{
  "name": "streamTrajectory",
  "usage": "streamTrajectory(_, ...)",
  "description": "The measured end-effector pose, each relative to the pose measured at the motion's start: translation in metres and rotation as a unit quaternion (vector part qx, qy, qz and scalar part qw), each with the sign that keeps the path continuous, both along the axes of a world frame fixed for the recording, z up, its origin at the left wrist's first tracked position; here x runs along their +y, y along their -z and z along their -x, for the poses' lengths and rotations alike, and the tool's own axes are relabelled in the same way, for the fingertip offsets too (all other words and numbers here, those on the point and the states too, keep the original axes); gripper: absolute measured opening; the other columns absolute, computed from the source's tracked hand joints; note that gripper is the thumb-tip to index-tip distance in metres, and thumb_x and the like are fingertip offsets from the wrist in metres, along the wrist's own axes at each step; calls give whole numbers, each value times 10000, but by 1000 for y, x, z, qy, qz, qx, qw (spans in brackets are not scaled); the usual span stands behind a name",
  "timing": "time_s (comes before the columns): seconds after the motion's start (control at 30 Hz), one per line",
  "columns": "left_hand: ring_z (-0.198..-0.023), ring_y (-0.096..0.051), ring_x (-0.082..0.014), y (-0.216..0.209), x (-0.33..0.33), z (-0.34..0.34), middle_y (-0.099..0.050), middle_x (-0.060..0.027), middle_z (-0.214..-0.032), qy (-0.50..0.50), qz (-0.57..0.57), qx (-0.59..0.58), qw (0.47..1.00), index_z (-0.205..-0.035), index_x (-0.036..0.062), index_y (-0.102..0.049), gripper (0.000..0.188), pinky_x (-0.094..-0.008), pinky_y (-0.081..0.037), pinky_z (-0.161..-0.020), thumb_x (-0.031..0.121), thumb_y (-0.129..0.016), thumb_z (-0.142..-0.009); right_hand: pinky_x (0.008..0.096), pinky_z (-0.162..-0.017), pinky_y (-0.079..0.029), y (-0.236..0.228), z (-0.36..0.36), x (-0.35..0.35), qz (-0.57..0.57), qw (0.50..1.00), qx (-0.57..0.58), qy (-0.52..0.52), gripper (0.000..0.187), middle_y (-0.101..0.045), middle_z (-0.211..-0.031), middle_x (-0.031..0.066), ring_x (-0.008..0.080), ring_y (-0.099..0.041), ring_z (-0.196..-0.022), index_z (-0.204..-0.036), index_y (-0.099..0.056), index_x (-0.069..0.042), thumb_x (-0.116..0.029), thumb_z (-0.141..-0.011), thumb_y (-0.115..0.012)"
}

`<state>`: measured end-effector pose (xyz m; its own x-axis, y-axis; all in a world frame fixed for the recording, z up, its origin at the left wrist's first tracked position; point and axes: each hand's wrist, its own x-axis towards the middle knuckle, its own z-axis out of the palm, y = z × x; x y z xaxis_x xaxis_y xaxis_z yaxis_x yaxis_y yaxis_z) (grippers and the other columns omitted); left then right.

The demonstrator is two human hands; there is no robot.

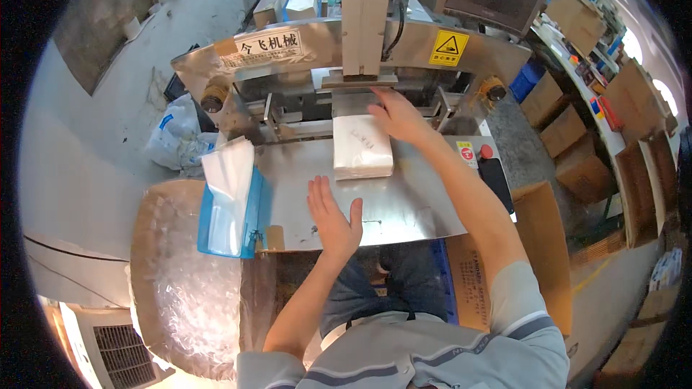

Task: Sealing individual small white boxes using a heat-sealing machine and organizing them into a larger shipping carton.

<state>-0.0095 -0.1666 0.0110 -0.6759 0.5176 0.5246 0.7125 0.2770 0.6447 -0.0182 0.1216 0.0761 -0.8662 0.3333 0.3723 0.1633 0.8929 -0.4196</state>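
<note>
We spread our empty left hand (336, 222); our right hand (400, 119), fingers extended, rests against the white bag stack (362, 148) ahead of the left, probably steadying it. The blue holder (256, 209) sits left of both, presumably for easy reach.

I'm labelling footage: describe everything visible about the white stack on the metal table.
The white stack is a rectangular block of thin, plastic-looking layers, faint dark marks on top. It lies flat on the metal table, far end toward the press bar; the right hand is at its far right edge, apparently touching.
</note>
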Motion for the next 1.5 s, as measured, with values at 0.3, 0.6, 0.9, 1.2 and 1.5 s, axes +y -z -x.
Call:
streamTrajectory(0.3,-1418,-268,-502,1,0,1,-320,-325,-1500,20,11,-1,1000,-1468,-96,-279,750,-575,-202,-1175,260,-661,-930,390,-1094,-411,34,-90,-44,329,944,-11,-1,695,-497,-1461,235,341,-529,-1313,-1497,-379,-9,-482,-1008,-521)
streamTrajectory(0.6,-1406,-362,-424,-6,29,39,-411,-324,-1458,37,-50,-203,977,-1462,-127,-311,685,-436,-252,-1189,346,-534,-1020,355,-1130,-356,38,-96,-66,391,920,-22,23,654,-511,-1459,189,257,-479,-1352,-1487,-383,27,-420,-1030,-520)
streamTrajectory(0.9,-929,-573,-199,-16,59,78,-645,-169,-1136,48,-99,-366,924,-1280,-83,-546,599,-321,-472,-842,424,-628,-973,341,-1036,-435,23,-82,-96,391,920,-13,34,668,-585,-1371,179,250,-565,-1231,-1473,-410,13,-437,-1004,-561)
streamTrajectory(1.2,-1048,-609,-192,-40,13,46,-618,-123,-1167,176,-129,-382,898,-1231,15,-519,502,-324,-498,-901,87,-785,-811,365,-1070,-437,4,-138,-93,439,898,22,27,798,-543,-1400,232,284,-545,-1282,-1483,-357,67,-377,-917,-702)
streamTrajectory(1.5,-1139,-589,-197,-67,2,22,-617,-125,-1216,344,-26,-384,856,-1291,-3,-516,552,-328,-460,-996,100,-783,-819,352,-1042,-441,-3,-163,-100,524,834,-97,-145,862,-601,-1319,180,246,-576,-1201,-1445,-421,56,-294,-782,-846)
